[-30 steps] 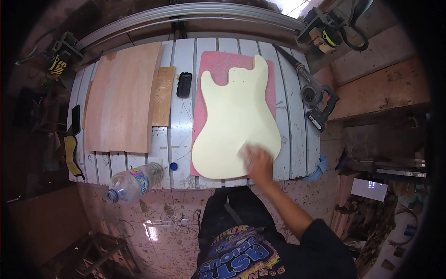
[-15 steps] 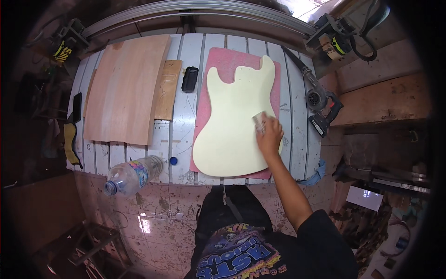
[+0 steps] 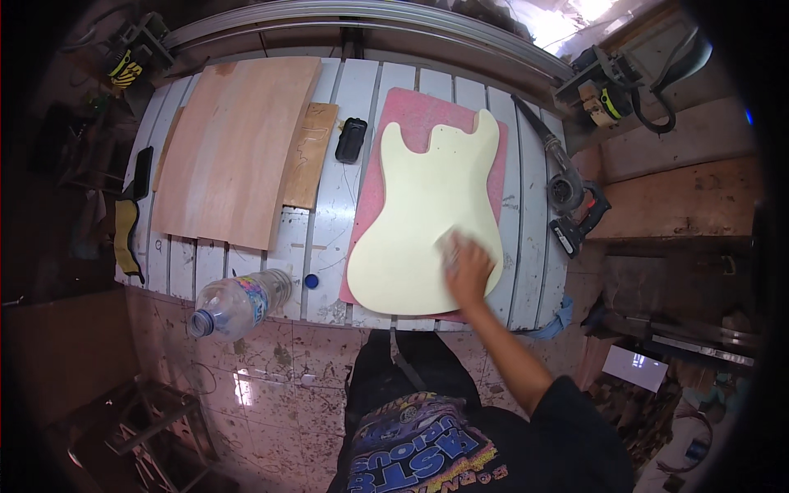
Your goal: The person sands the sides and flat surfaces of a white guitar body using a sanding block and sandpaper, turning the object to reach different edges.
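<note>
The cream guitar body [image 3: 427,218] lay flat on a pink mat [image 3: 408,111], likely to protect it, near the bench's right. The right hand [image 3: 467,271] pressed a small pale pad [image 3: 449,244] on its near-right part, fingers curled over it. The left hand was not visible.

A clear plastic water bottle [image 3: 234,302] lay on its side at the near-left edge of the white slatted workbench [image 3: 526,214], its wrap label banded in blue, yellow and pink. Past the workbench's near-right corner, lower down, a small white rectangular sheet or screen [image 3: 634,367] shone; which it was could not be told.
</note>
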`<state>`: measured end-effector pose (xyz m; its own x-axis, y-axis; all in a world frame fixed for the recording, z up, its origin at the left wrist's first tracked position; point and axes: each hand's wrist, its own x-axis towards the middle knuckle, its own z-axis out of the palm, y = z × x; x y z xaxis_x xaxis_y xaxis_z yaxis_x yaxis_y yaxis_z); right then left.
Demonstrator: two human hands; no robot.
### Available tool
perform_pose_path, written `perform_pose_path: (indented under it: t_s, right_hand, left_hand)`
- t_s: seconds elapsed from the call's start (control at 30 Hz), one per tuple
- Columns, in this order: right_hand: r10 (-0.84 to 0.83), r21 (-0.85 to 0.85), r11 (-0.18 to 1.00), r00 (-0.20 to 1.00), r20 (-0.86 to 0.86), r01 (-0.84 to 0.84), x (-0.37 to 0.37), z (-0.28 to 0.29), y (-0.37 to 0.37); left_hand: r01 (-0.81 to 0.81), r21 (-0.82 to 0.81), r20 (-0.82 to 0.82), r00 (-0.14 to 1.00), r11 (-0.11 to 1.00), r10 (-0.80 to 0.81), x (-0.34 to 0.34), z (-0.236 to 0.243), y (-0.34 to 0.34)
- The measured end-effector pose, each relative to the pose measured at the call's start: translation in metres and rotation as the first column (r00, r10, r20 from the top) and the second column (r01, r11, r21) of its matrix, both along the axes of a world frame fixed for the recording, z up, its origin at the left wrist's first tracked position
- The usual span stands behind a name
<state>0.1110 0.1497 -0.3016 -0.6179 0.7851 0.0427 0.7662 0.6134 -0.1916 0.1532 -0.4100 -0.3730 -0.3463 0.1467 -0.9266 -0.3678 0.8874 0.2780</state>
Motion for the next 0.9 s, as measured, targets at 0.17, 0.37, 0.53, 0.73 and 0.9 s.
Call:
perform_pose_path:
  t_s: [0.17, 0.37, 0.53, 0.73, 0.9]
  right_hand:
    - [0.330, -0.051, 0.939, 0.932, -0.152, -0.341, 0.020, 0.017, -0.054]
    - [-0.233, -0.042, 0.972, 0.964, -0.124, 0.230, -0.011, 0.013, 0.047]
    - [0.301, -0.073, 0.946, 0.940, -0.162, -0.316, 0.028, 0.028, -0.067]
    - [-0.125, -0.198, 0.977, 0.967, -0.223, 0.080, -0.004, 0.010, 0.048]
    - [0.327, -0.065, 0.935, 0.918, -0.226, -0.349, 0.018, 0.022, -0.054]
  left_hand:
    - [-0.022, -0.006, 0.000, 1.000, 1.000, 0.022, 0.006, 0.000, -0.001]
    - [-0.025, 0.000, 0.003, 1.000, 1.000, 0.025, 0.009, 0.001, 0.003]
    - [-0.037, -0.001, 0.003, 0.999, 0.999, 0.037, 0.011, -0.001, 0.002]
    - [-0.027, 0.015, 0.001, 1.000, 1.000, 0.027, 0.010, 0.000, 0.006]
    - [-0.042, 0.008, -0.008, 0.999, 0.999, 0.043, 0.012, -0.004, 0.003]
